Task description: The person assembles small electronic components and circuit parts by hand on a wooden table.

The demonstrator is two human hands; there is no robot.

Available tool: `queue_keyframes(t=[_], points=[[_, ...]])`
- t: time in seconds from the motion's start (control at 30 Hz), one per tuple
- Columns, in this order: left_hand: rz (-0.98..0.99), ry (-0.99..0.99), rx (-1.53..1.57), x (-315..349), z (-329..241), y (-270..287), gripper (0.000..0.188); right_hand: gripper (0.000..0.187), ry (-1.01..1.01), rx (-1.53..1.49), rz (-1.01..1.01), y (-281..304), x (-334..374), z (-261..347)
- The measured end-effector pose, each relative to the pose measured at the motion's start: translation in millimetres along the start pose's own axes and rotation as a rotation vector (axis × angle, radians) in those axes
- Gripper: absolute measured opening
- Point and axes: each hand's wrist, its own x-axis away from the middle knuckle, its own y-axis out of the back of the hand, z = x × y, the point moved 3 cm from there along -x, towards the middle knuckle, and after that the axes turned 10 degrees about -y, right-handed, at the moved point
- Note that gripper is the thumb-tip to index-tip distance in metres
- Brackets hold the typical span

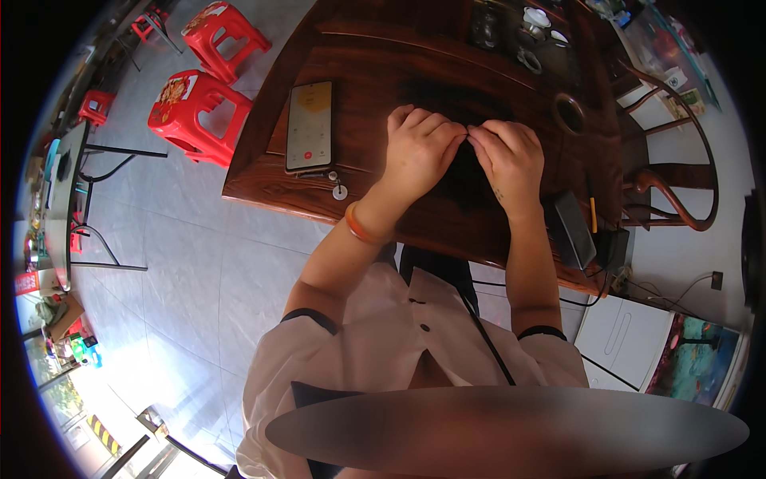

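Note:
Above the dark wooden table [363,60], my left hand [423,148] and my right hand [511,156] meet at the fingertips. Both are closed in a pinch, thumbs and forefingers pressed together. Whatever they hold, if anything, is too small to make out. Around and below them lies a black patch [463,188]; I cannot tell whether it is cloth or shadow. An orange bangle [359,224] circles my left wrist. A phone [309,128] with a lit screen lies left of my left hand, with a small round charm [340,192] by its lower end.
To the right lie a dark flat device [574,230] and a yellow stick [593,209]. An oval ring-shaped piece [570,114] and white teaware [536,19] are farther back. A wooden chair [678,177] stands at the right, red plastic stools [199,116] at the left.

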Motion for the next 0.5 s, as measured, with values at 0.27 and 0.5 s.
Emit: queue_keyframes(t=[0.27, 0.5], points=[[0.018, 0.129, 0.204, 1, 10, 6, 0.01, 0.008, -0.726, -0.707, 0.392, -14, 15, -31], [0.036, 0.003, 0.235, -4, -6, 3, 0.011, 0.008, -0.943, -1.799, 0.28, -32, 25, -27]])
